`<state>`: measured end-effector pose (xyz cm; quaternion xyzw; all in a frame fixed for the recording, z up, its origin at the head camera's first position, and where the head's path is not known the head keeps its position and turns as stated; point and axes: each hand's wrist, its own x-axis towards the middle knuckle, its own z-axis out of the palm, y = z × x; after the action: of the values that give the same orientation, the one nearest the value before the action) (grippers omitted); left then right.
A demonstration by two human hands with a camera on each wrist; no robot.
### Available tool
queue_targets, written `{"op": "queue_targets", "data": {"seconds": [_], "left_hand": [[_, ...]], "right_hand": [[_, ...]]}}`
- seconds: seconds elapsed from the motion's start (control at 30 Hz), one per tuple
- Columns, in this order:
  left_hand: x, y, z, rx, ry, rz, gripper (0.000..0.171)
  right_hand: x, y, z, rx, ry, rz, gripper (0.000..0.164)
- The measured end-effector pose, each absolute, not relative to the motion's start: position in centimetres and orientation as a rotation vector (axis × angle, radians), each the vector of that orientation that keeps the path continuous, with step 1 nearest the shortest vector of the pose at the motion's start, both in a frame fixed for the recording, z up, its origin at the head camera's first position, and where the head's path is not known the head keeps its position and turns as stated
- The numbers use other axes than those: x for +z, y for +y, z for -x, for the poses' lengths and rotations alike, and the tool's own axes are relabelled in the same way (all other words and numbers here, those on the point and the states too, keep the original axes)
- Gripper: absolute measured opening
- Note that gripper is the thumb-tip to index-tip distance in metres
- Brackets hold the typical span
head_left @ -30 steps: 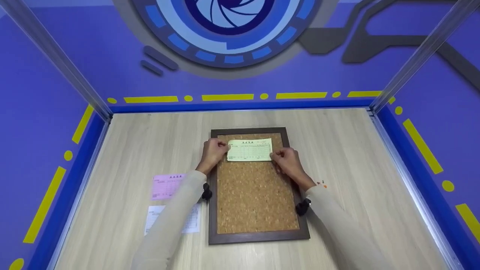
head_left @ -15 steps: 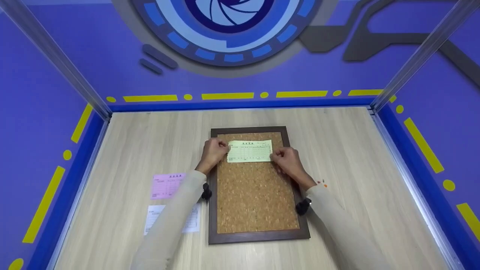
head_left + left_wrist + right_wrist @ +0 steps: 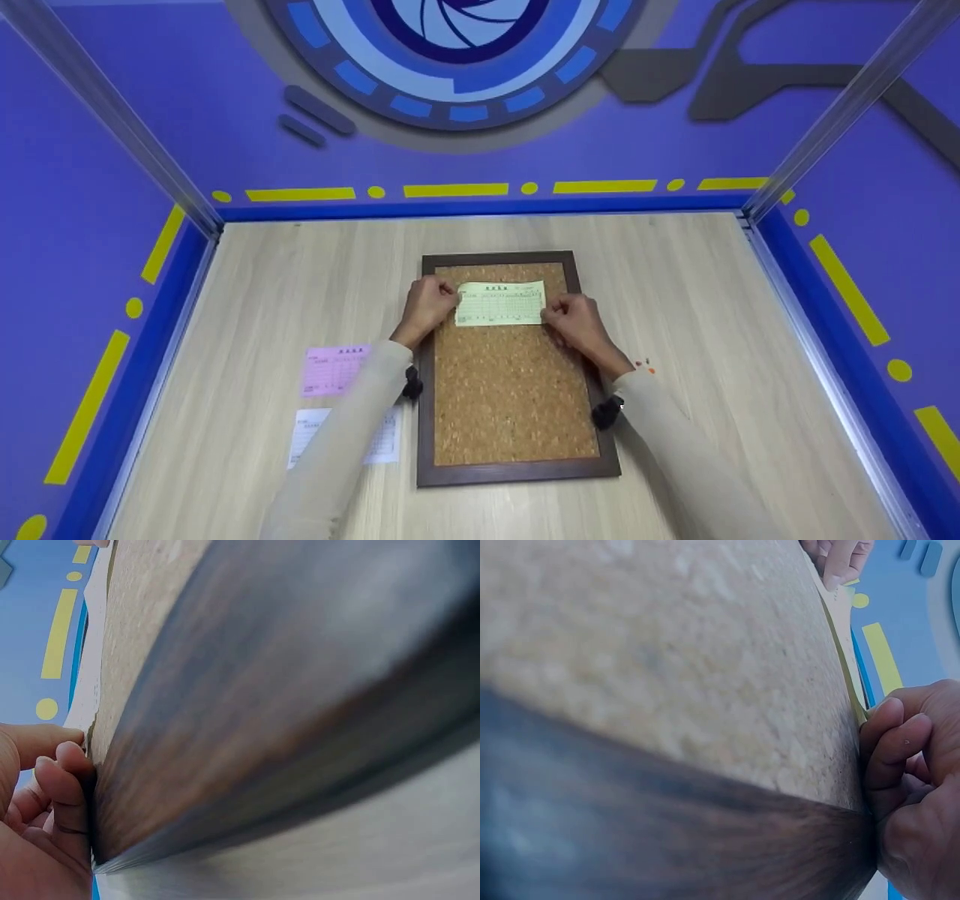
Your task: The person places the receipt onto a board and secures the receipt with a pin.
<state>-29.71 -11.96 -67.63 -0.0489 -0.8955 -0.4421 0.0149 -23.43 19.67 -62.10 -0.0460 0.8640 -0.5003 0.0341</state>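
Fingers of left hand (image 3: 429,306) and right hand (image 3: 576,324): pinched on the 2 short sides of 1 pale-green slip (image 3: 500,304). Slip held between them, long axis set crosswise over upper corkboard (image 3: 516,397); neither hand placed nearer.

On the table (image 3: 750,300) lies a corkboard (image 3: 517,397), with a slip (image 3: 500,304) over its far part between the left hand (image 3: 427,306) and the right hand (image 3: 577,322), 2 more slips (image 3: 330,369) to its left, 1 behind the other, and small bits (image 3: 650,370) to its right.
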Motion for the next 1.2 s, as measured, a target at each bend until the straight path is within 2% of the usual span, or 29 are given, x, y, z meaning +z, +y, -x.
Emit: {"op": "queue_targets", "data": {"seconds": [0.33,0.57,0.6,0.67,0.93,1.07,1.2], "left_hand": [[-67.7,-12.2,29.9,-1.437,-2.845,0.138,0.011],[-62.8,-11.4,27.2,-1.497,-2.805,0.177,0.010],[-63.4,-11.6,27.5,-1.502,-2.791,0.197,0.011],[-62.4,-11.4,26.9,-1.489,-2.794,0.198,0.010],[-62.0,-11.2,26.7,-1.440,-2.818,0.183,0.011],[-63.8,-11.5,27.6,-1.402,-2.843,0.187,0.012],[-63.8,-11.6,27.6,-1.417,-2.851,0.198,0.011]], "right_hand": [[-62.1,19.7,23.4,-1.478,2.679,0.107,0.019],[-62.1,19.8,23.4,-1.490,2.663,0.126,0.021],[-62.1,19.8,23.4,-1.491,2.661,0.131,0.021],[-62.1,19.8,23.4,-1.487,2.657,0.137,0.021],[-62.2,19.9,23.5,-1.491,2.634,0.134,0.018],[-62.1,20.0,23.4,-1.486,2.653,0.155,0.017],[-62.0,19.9,23.3,-1.489,2.651,0.164,0.016]]}}
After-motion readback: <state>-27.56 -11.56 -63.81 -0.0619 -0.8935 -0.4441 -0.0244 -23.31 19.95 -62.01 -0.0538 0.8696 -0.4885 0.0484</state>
